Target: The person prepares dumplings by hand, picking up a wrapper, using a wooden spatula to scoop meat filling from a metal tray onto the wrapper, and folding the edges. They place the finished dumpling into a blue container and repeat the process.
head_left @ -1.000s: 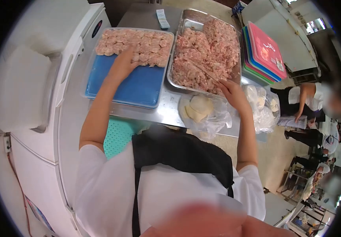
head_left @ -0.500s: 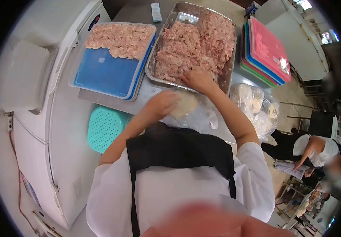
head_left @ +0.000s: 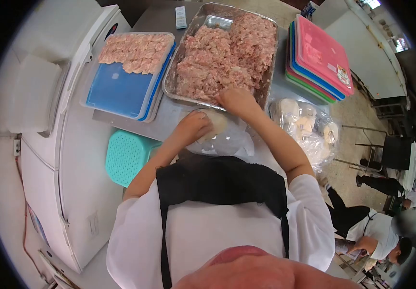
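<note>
My left hand (head_left: pixel 194 127) is curled over a thin round dough wrapper (head_left: pixel 217 120), pinching its left edge. The wrapper lies above a clear plastic bag (head_left: pixel 229 144) in front of me. At the near edge of a deep metal tray (head_left: pixel 188 98), my right hand (head_left: pixel 237 101) is closed, its fingertips down at the ground meat (head_left: pixel 222 53) heaped inside. What those fingers hold is hidden. Left of the tray, a blue-lidded container (head_left: pixel 121 91) carries rows of small filled dough pieces (head_left: pixel 138 50) across its far part.
To the right stand stacked coloured lids or trays (head_left: pixel 321 53) and a plastic bag of round dough wrappers (head_left: pixel 304 125). A turquoise perforated basket (head_left: pixel 127 156) sits below the table edge on the left, near a white fridge (head_left: pixel 87 159). Other people (head_left: pixel 376 231) are at far right.
My right hand has shifted slightly and its fingers now look more tucked at the tray's near edge. The left hand stays at the wrapper. The whole view has moved a little.
</note>
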